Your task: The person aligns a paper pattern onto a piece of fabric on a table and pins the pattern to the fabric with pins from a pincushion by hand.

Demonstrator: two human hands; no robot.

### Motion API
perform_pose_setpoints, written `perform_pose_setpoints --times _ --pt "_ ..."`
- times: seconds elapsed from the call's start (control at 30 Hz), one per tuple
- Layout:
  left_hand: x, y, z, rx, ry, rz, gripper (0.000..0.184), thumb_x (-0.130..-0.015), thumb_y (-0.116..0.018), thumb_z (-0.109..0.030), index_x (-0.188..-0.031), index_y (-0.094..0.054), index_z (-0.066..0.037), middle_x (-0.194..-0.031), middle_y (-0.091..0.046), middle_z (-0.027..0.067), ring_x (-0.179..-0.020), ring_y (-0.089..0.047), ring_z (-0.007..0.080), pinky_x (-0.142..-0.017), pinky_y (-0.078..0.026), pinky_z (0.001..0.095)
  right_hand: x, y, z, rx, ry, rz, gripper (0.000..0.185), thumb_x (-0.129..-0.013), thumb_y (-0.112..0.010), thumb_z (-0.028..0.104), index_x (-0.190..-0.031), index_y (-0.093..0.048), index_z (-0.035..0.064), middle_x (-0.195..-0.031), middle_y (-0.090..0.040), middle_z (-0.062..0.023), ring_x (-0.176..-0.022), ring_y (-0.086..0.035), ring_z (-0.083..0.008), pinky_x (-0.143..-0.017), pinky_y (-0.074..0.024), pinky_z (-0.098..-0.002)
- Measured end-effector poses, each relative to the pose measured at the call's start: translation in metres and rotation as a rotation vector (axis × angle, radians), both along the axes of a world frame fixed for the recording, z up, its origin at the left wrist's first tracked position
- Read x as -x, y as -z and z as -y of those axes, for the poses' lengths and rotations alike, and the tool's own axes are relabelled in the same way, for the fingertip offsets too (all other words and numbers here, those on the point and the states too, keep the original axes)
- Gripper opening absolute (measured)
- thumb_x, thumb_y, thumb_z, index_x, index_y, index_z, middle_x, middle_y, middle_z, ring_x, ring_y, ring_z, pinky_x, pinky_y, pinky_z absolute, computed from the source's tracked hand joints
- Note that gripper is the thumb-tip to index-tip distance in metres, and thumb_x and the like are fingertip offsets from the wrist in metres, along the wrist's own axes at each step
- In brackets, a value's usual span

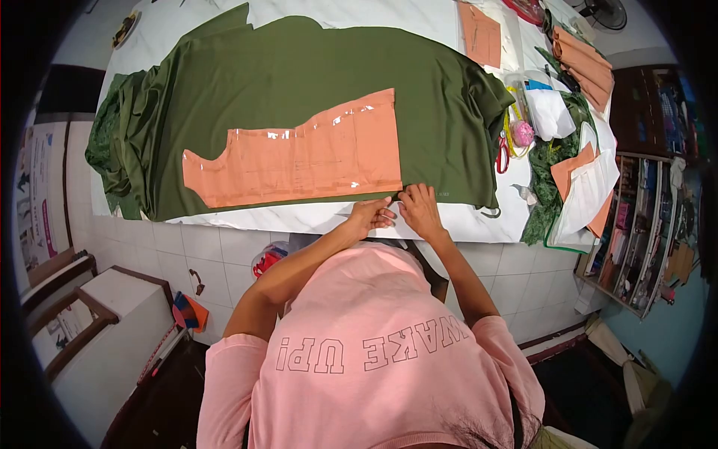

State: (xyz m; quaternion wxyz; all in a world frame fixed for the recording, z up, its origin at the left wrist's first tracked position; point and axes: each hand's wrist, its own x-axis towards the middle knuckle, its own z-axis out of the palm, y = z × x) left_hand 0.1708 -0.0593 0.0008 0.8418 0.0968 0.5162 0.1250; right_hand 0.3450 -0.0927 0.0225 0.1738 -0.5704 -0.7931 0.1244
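Observation:
Green fabric [269, 75] is spread over the white table. An orange paper pattern piece [299, 161] with clear tape on it lies flat on the fabric, near its front edge. My left hand [370, 215] is at the fabric's front edge, just below the pattern's lower right corner, its fingers curled and pinched on the edge. Right beside it, my right hand [420, 209] has its fingers bent down on the same edge of the green fabric. The two hands' fingertips nearly meet.
Red-handled scissors [502, 153], a pink pincushion [523, 134] and a yellow measuring tape [510, 120] lie right of the fabric. Farther right are white cloth [550, 114], green lace [550, 173] and orange pieces [570, 170]. Another orange piece [480, 35] lies at the back.

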Motion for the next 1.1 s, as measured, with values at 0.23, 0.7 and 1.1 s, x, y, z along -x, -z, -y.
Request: perform_pose_setpoints --times 0.23,0.7,1.1 --pt "-0.003 -0.001 -0.001 -0.005 0.035 -0.033 0.018 -0.082 -0.067 -0.020 -0.089 -0.060 -0.005 -0.076 -0.066 0.0075 -0.063 -0.065 0.0171 -0.052 -0.047 0.0226 0.001 0.006 0.001 -0.025 0.050 -0.050 0.015 -0.072 -0.060 0.004 -0.087 -0.058 0.0028 -0.086 -0.050 -0.0100 -0.084 -0.047 -0.0270 -0.073 -0.0366 -0.0384" --pt "-0.010 0.004 0.005 -0.033 -0.064 0.000 0.015 -0.084 -0.063 -0.018 -0.091 -0.059 -0.005 -0.078 -0.065 0.0092 -0.066 -0.066 0.0194 -0.049 -0.046 0.0220 0.000 0.003 0.005 -0.001 0.110 -0.127 0.010 -0.073 -0.060 0.006 -0.083 -0.058 0.0027 -0.084 -0.050 -0.0115 -0.084 -0.046 -0.0296 -0.072 -0.0365 -0.0410" --pt "-0.014 -0.002 0.014 -0.075 -0.080 -0.094 0.017 -0.082 -0.063 -0.015 -0.084 -0.060 0.002 -0.075 -0.066 0.0149 -0.061 -0.066 0.0228 -0.049 -0.048 0.0261 -0.064 0.008 -0.197 -0.242 0.134 -0.043 0.006 -0.076 -0.058 0.006 -0.078 -0.055 0.0012 -0.083 -0.050 -0.0140 -0.081 -0.050 -0.0318 -0.070 -0.0435 -0.0422"
